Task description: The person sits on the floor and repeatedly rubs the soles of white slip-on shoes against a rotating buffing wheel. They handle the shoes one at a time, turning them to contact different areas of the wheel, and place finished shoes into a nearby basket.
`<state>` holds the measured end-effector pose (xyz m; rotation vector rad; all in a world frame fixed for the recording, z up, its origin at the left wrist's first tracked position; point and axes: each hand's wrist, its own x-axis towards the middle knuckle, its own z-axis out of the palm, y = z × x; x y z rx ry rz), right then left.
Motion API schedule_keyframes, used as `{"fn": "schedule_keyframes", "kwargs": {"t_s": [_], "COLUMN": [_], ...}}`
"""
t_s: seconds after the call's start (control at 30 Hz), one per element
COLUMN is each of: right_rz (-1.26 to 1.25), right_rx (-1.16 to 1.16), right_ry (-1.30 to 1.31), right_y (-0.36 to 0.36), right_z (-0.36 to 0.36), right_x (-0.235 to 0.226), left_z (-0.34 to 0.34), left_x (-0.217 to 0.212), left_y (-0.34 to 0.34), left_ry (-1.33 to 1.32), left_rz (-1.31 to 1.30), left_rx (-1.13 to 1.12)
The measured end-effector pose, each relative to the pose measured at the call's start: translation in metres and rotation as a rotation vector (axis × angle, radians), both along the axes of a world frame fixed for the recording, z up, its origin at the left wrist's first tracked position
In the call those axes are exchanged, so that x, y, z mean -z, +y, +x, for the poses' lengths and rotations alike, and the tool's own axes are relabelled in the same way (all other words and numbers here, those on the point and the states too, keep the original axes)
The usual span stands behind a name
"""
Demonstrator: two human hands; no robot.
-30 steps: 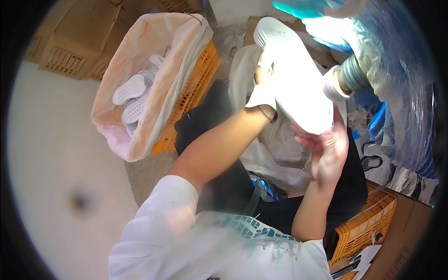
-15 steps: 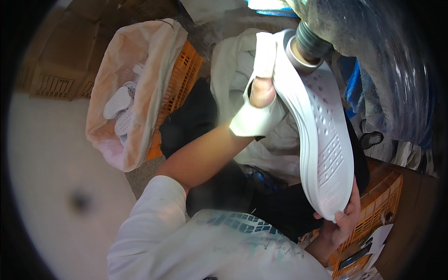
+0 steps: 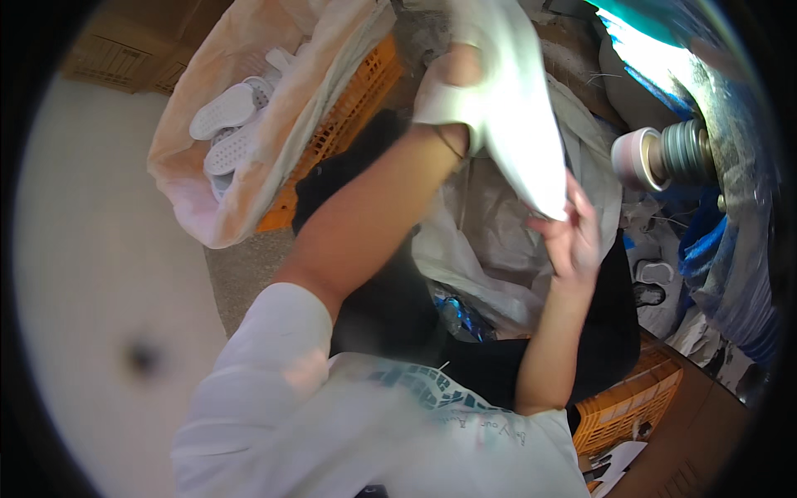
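A white shoe sole, smeared by motion, is held up in front of me at a steep slant. My left hand, in a white covering that leaves skin bare near the thumb, is closed on its upper part; most of those fingers are hidden. At the lower tip, my right hand is bare, with its fingers and thumb around the end. To the right of the sole and apart from it, a small round wheel sticks out on a ribbed grey spindle.
An orange crate with a pale liner holds several white shoe pieces at the left. A whitish sack lies open below my hands. Another orange crate is at lower right. Clear plastic sheeting hangs along the right.
Both hands have carried the sole up and left, off the wheel it overlapped before. The wheel now shows fully, and the view has shifted.
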<state>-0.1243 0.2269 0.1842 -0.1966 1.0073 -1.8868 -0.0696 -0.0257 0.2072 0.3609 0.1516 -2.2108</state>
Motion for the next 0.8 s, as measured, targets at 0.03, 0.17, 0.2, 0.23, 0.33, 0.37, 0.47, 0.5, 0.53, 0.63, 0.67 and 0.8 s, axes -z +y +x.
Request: {"fn": "schedule_keyframes", "kwargs": {"t_s": [0.03, 0.17, 0.2, 0.23, 0.33, 0.37, 0.47, 0.5, 0.53, 0.63, 0.67, 0.8], "right_rz": [0.016, 0.635, 0.734, 0.892, 0.94, 0.918, 0.873, 0.862, 0.879, 0.885, 0.816, 0.43], "right_rx": [-0.071, 0.083, 0.085, 0.128, 0.041, -0.009, 0.114, 0.148, 0.206, 0.181, 0.151, 0.32], "right_ry": [-0.057, 0.13, 0.136, 0.143, 0.157, 0.121, 0.09, 0.066, 0.047, 0.053, 0.169, 0.176], "right_y": [-0.005, -0.018, -0.022, -0.029, -0.054, -0.069, -0.084, -0.076, -0.059, 0.029, 0.062, 0.132], "right_z": [-0.016, -0.08, -0.094, -0.108, -0.12, -0.117, -0.108, -0.106, -0.105, -0.079, -0.058, 0.044], "right_x": [0.026, 0.136, 0.16, 0.183, 0.245, 0.263, 0.283, 0.274, 0.254, 0.156, 0.117, -0.007], "left_z": [0.005, 0.02, 0.02, 0.018, 0.001, -0.004, -0.019, -0.024, -0.03, -0.037, -0.036, -0.022], "left_x": [0.001, -0.004, -0.005, -0.005, 0.004, 0.009, 0.031, 0.041, 0.051, 0.092, 0.105, 0.127], "left_y": [-0.011, -0.036, -0.038, -0.036, -0.027, -0.025, -0.013, -0.005, 0.005, 0.038, 0.051, 0.073], "left_ry": [0.002, -0.023, -0.078, -0.104, -0.114, -0.191, -0.229, -0.332, -0.414, -0.795, -1.053, -0.659], "left_rz": [0.051, 0.207, 0.235, 0.224, 0.274, 0.271, 0.185, 0.083, -0.053, -0.525, -0.822, -1.012], "left_rx": [-0.051, -0.169, -0.143, -0.072, 0.018, 0.095, 0.246, 0.284, 0.309, 0.402, 0.409, 0.516]}}
